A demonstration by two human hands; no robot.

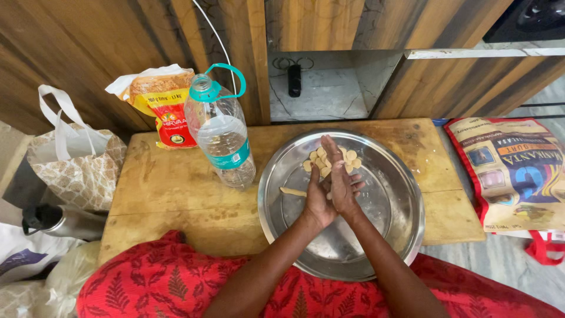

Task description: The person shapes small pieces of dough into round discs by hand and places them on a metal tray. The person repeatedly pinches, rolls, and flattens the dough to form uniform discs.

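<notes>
My left hand [316, 197] and my right hand [341, 176] are pressed palm to palm above a large round steel plate [400, 194]. Whatever lies between the palms is hidden. On the far part of the plate lie several small flat pale dough pieces [351, 155]. A thin rolled strip of dough [292, 192] lies on the plate just left of my left hand. The plate rests on a low wooden board [176, 188].
A clear plastic water bottle [222, 132] with a teal cap stands on the board left of the plate, a flour packet [163, 106] behind it. A cloth bag [73, 159] and steel flask [59, 221] lie at left, a printed sack [515, 168] at right.
</notes>
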